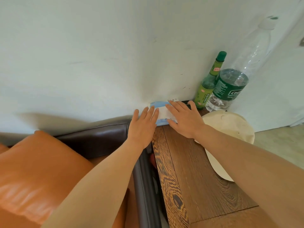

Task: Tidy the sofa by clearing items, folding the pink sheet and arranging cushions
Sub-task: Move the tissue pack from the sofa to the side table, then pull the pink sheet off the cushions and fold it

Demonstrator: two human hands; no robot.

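- Head view: our left hand (142,124) and right hand (184,117) lie flat, fingers straight and spread, pressing on a blue-and-white tissue pack (162,112) at frame centre.
- The pack sits on the far end of the wooden desk (194,170), against the wall (98,55), just left of a small green bottle (209,84) and a clear water bottle (230,86).
- A cream hat (230,129) lies right of centre, near the right wrist.
- Sofa arm (97,137) and orange cushion (37,162) fill the lower left; the pink sheet is out of view.
- We judge the step is parking a cleared item: slide it square to the wall, stop before nudging the bottles, then lift both palms straight up.
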